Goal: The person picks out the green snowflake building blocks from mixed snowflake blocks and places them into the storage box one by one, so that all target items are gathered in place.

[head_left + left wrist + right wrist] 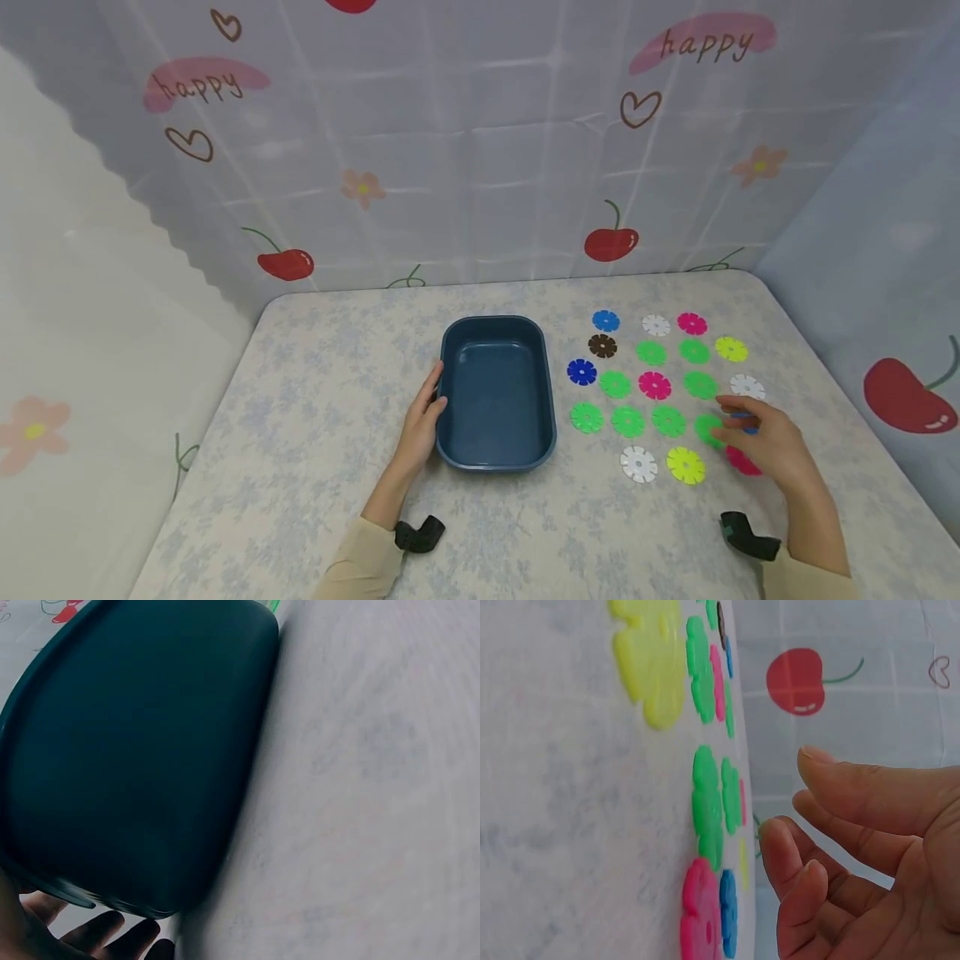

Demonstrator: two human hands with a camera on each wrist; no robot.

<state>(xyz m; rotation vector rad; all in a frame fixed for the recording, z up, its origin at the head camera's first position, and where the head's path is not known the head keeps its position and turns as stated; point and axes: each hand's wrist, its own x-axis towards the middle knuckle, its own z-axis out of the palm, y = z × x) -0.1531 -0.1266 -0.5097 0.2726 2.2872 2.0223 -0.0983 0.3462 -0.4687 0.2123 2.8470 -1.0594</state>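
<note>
A dark blue rectangular tub stands on the table with nothing in it. My left hand is at its left side in the head view, with thumb and forefinger right at the rim. In the left wrist view, the fingers spread beside the tub wall. My right hand hovers over the right edge of the plastic snowflake discs, thumb and fingers apart and bent, holding nothing. Below it, a blue disc, a pink disc and a green disc are partly covered in the head view.
Several notched discs in green, yellow, white, pink, blue and brown lie flat in rows right of the tub, among them a yellow disc and a brown disc. A printed curtain hangs behind the table.
</note>
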